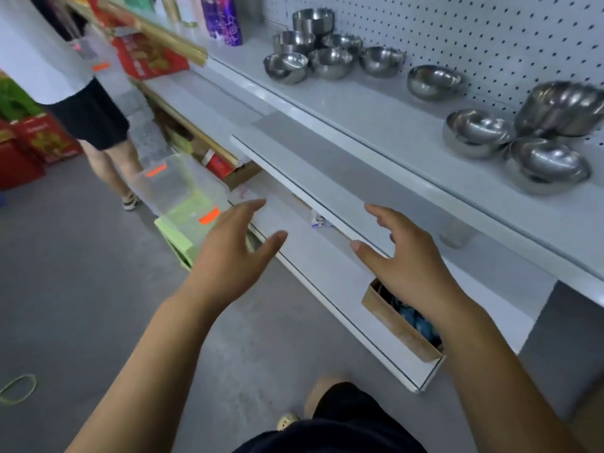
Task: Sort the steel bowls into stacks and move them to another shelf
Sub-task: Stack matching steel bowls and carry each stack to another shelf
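We recorded left hand (235,253) and right hand (405,256) empty, fingers loosely spread, below the white shelf (376,119) where the steel bowls (477,132) sat loose, up and right of the fingers (right hand nearer).

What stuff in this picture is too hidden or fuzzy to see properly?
All in the head view:
- the big bowl at the right: blurred and cut by the frame edge, so any nested bowls cannot be counted.
- the cardboard box: contents mostly hidden by the right hand and the shelf above.
- the far bowls: too small to tell stacks.
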Tool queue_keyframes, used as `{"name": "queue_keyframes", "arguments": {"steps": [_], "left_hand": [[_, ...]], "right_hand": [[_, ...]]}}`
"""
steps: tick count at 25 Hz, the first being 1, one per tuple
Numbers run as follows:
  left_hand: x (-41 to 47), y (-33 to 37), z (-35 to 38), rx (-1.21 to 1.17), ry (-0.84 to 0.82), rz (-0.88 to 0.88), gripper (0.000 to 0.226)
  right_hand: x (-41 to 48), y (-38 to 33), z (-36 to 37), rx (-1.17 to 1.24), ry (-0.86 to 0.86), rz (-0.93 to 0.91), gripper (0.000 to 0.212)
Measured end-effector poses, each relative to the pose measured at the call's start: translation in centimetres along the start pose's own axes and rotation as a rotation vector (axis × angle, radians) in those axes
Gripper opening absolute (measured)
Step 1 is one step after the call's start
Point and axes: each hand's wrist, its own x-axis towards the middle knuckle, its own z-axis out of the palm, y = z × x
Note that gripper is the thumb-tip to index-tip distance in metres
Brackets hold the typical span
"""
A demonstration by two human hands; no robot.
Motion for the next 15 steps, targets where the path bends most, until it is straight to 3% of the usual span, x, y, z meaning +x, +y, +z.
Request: {"name": "queue_keyframes", "arguments": {"steps": [6, 15], "left_hand": [[8.5, -2.8, 2.6, -0.002, -0.089, 0.053, 0.063], [26.9, -6.5, 0.8, -0.055, 0.067, 0.051, 0.072]], "right_hand": [[9.0, -0.8, 1.2, -0.046, 0.052, 0.004, 0.061], [28.3, -3.1, 1.9, 0.011, 0.045, -0.059, 0.059]]}}
